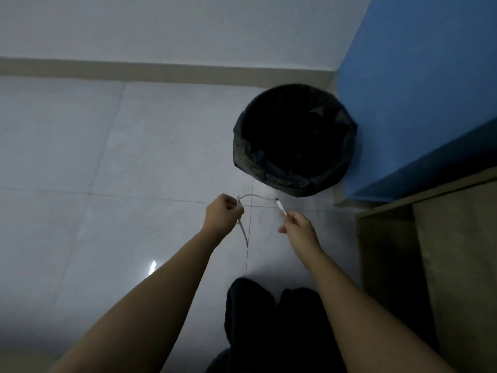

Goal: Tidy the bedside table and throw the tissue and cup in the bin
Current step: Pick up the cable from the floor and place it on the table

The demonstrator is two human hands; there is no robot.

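Note:
A round bin [271, 170] lined with a black bag stands on the floor against a blue wall, and its inside is too dark to see. In front of it I hold a thin white cable [254, 195] that arcs between both hands. My left hand [224, 215] is closed around one part of it, with a loose end hanging below the fist. My right hand [298, 224] pinches the cable just behind its white plug with a dark tip. No tissue or cup shows.
Pale glossy floor tiles [107, 157] spread to the left, up to a beige skirting board. A blue panel [416, 103] rises at the right. Below it is the brown wooden edge of a piece of furniture [390, 251]. My dark-clothed legs are at the bottom.

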